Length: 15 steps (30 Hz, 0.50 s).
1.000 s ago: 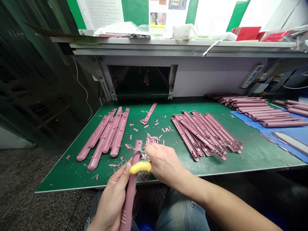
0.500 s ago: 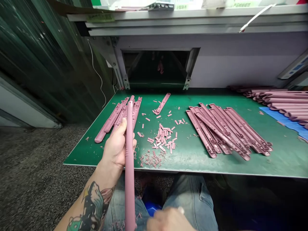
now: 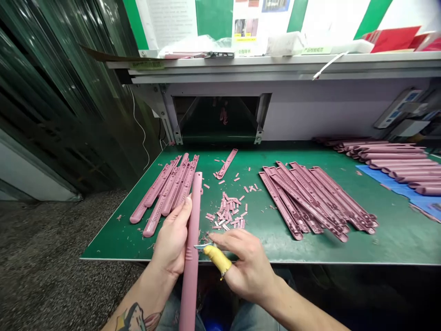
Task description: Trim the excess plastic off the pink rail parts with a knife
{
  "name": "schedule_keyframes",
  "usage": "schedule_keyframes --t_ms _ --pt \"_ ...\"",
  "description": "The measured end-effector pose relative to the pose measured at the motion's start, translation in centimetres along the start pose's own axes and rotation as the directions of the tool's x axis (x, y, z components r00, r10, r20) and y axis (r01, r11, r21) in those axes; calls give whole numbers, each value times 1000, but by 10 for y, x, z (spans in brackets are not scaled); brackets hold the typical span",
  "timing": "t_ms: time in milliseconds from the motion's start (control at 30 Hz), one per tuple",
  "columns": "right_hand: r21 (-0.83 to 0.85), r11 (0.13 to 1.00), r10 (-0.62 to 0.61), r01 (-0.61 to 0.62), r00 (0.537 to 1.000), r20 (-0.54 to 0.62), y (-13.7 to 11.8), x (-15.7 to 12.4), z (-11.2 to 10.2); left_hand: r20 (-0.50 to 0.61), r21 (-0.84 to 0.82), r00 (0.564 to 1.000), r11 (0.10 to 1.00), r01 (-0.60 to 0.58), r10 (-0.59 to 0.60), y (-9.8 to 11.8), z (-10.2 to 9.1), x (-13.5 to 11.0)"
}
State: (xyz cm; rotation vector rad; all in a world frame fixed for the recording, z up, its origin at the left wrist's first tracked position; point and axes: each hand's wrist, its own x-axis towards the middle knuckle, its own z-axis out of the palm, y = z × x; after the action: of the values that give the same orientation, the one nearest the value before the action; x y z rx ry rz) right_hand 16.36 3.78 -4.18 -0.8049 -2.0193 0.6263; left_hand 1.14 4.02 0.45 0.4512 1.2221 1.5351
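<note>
My left hand [image 3: 172, 236] is closed around a long pink plastic part [image 3: 192, 257], which stands lengthwise in front of me with its smooth rounded face showing. Its lower end runs out of view over my lap. In my right hand [image 3: 246, 262] a small thin blade [image 3: 203, 247] is pinched between thumb and fingers. The blade's tip is at the part's right edge, near a few small ridges; whether it touches I cannot tell. A yellow wrap [image 3: 217, 258] covers the thumb. Small pink offcuts [image 3: 227, 209] lie on the table just beyond.
A pile of pink parts [image 3: 168, 188] lies to the left, a larger pile [image 3: 317, 197] to the right. More are stacked on a blue sheet [image 3: 396, 184] at far right. One lone part [image 3: 227, 164] lies before a conveyor opening [image 3: 220, 138]. A shelf [image 3: 258, 69] spans above.
My right hand has risen from my lap to the held part, bringing the blade to its edge. The held part has dropped slightly lower, and another part shows in the left pile. My view has tilted up.
</note>
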Motion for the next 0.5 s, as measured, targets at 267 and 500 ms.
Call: schedule_keyframes --t_ms 267,500 --pt "-68 998 -3 -8 986 -165 9 35 -27 30 22 997 997 72 -72 -11 8 -22" --pt "-55 998 17 -38 940 -341 24 59 -48 18 -41 974 973 228 -228 -18 5 -34"
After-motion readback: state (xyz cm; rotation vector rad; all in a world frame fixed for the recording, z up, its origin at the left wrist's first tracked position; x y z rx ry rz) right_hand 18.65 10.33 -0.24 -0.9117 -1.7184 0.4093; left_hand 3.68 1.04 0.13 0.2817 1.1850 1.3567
